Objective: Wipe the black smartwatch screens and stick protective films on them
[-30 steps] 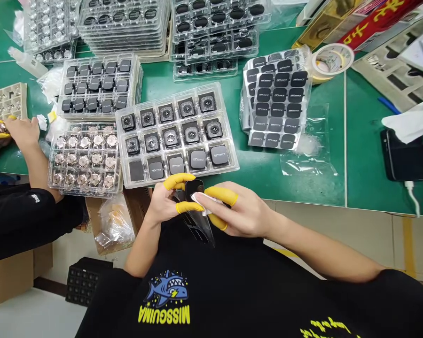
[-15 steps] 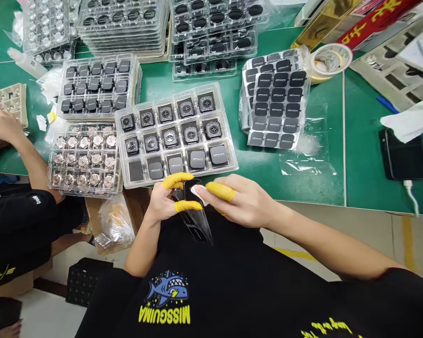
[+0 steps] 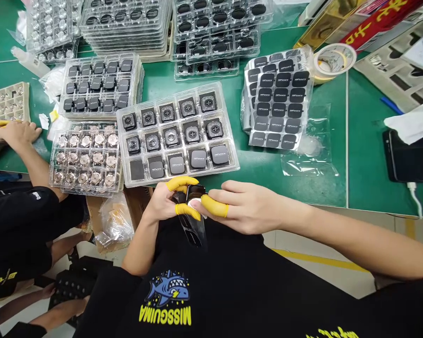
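Two workers share the green bench (image 3: 296,188). At the far left a co-worker's hand (image 3: 16,133) lies flat beside a beige tray (image 3: 7,101), a yellow cot on one finger. Next come a clear tray of silvery round parts (image 3: 85,157) and, behind it, a tray of small dark square pieces (image 3: 97,84), both within easy reach. In the middle sits the clear tray of watch cases (image 3: 178,134), pulled up to the bench edge just above the wearer's hands, likely so pieces can go in and out quickly; its front row lies face up with a small label too fine to read.

Below it the left hand (image 3: 169,202) is closed around a black watch body (image 3: 193,193), pinched between thumb and forefinger in yellow cots, probably to keep prints off. A clear film (image 3: 197,232) hangs beneath. The right hand (image 3: 246,206) is nearly flat, its cotted forefinger pressing something small and white (image 3: 194,203) against the watch.

Farther right lie sheets of black square stickers (image 3: 280,105), a tape roll (image 3: 333,58) and a phone (image 3: 407,159) on charge. The shirt reads "MISSGUIMA", upside down.
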Demonstrator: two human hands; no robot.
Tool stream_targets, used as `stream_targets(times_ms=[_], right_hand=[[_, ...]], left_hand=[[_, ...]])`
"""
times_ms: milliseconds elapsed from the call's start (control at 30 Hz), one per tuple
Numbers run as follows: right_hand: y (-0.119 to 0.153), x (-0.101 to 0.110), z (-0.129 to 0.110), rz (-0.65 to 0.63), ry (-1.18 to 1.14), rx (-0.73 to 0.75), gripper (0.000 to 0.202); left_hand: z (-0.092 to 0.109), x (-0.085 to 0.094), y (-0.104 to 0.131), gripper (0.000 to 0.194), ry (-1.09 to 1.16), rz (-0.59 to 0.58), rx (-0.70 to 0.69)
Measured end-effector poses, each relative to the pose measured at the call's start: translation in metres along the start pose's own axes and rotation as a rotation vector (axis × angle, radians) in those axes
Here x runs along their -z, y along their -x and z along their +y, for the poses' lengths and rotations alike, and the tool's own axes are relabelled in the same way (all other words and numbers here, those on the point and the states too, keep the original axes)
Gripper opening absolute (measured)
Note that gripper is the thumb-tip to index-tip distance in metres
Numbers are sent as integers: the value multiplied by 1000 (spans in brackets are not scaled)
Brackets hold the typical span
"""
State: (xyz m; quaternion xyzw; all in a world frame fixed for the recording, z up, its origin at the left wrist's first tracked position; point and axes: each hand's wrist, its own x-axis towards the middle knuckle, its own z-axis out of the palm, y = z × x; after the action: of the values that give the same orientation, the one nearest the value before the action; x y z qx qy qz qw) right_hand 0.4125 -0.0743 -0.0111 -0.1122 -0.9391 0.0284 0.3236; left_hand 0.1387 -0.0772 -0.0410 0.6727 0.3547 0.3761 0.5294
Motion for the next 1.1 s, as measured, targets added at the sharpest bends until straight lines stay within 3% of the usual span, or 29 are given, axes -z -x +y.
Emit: stream_targets(times_ms=[233,400,500,667,833,1100], right_hand=[[-19,-1,21,5,104,4,31],[-2,-10,33,35,80,-43,33],[19,-14,34,72,88,-152,48],[42,-13,13,201,12,-489,61],[26,-11,-8,264,-98,-305,50],[-7,3,6,44,-183,-64,30]], left_hand=[[-10,-4,1,83,-34,37,-24],[-12,-9,5,74,133,97,29],[-9,-6,7,75,169,170,74],[-4,-1,5,82,164,191,87],[-1,-4,-1,83,115,151,70],[10,4,-4,81,-8,0,20]])
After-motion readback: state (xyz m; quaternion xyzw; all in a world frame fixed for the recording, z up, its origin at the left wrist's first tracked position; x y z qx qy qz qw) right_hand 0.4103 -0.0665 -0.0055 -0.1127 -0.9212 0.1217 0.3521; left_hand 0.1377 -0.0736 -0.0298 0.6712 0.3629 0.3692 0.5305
